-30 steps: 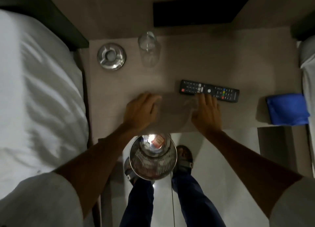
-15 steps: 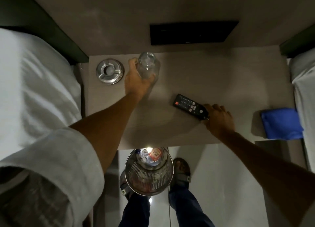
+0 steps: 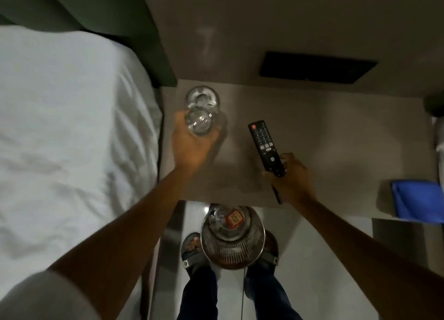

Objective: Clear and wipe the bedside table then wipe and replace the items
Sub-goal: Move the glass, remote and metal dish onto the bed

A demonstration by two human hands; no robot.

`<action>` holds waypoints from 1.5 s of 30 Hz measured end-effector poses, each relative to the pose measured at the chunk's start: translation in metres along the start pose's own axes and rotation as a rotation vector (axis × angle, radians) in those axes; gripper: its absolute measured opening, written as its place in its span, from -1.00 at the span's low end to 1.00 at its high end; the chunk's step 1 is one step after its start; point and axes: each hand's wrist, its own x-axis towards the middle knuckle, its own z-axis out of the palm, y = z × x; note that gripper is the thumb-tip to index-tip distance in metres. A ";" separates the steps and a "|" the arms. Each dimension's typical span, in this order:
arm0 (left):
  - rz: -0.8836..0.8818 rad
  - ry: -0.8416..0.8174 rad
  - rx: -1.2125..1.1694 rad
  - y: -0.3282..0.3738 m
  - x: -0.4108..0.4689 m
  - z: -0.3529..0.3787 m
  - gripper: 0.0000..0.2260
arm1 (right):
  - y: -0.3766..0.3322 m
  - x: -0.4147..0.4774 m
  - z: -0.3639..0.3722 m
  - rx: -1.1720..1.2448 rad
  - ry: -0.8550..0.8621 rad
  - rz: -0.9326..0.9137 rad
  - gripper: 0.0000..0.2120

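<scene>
The beige bedside table (image 3: 336, 132) fills the middle of the view. My left hand (image 3: 192, 146) grips a clear drinking glass (image 3: 199, 122) and holds it above the table's left side. Just behind the glass, a round metal ashtray (image 3: 202, 98) sits in the far left corner, partly hidden by it. My right hand (image 3: 292, 180) holds a black remote control (image 3: 264, 146) by its near end, with the far end pointing away from me over the table. A folded blue cloth (image 3: 418, 201) lies at the table's right front corner.
A white bed (image 3: 67, 139) lies close on the left, with a dark green headboard behind. A perforated metal bin (image 3: 232, 240) holding trash stands on the floor at my feet. A black panel (image 3: 317, 67) is set in the wall behind. Another bed edges in at right.
My left hand lifted the glass and moved it left, in front of the ashtray. My right hand picked up the remote and turned it lengthwise. The view shifted rightward.
</scene>
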 end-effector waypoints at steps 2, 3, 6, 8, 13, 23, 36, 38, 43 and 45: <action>-0.011 0.145 -0.035 -0.001 -0.006 -0.061 -0.43 | -0.058 -0.011 0.011 0.140 -0.018 -0.082 -0.55; 0.015 0.208 -0.052 -0.002 -0.009 -0.091 -0.40 | -0.087 -0.017 0.017 0.189 -0.032 -0.124 -0.60; 0.107 0.379 -0.148 -0.007 -0.016 -0.182 -0.37 | -0.178 -0.040 0.042 0.287 -0.051 -0.269 -0.69; 0.120 0.517 -0.203 -0.011 -0.015 -0.237 -0.41 | -0.237 -0.057 0.063 0.317 -0.064 -0.361 -0.67; -0.051 0.836 -0.320 -0.049 -0.005 -0.355 -0.39 | -0.359 -0.100 0.127 0.180 -0.073 -0.680 -0.51; -0.517 0.732 0.435 -0.159 -0.056 -0.427 -0.21 | -0.398 -0.120 0.195 -0.149 -0.055 -0.862 -0.56; 0.506 0.407 0.328 0.001 0.034 -0.202 -0.71 | -0.204 0.054 0.103 -0.166 0.198 -0.249 -0.73; 0.486 0.148 0.386 0.004 0.039 -0.150 -0.72 | -0.189 0.080 0.098 -0.282 0.123 -0.236 -0.63; 0.164 -0.480 0.564 -0.033 0.063 -0.068 -0.49 | -0.185 0.151 0.103 -0.171 -0.040 -0.126 -0.33; -0.044 -0.540 0.373 -0.048 0.076 -0.052 -0.42 | -0.184 0.178 0.109 -0.153 -0.070 0.002 -0.26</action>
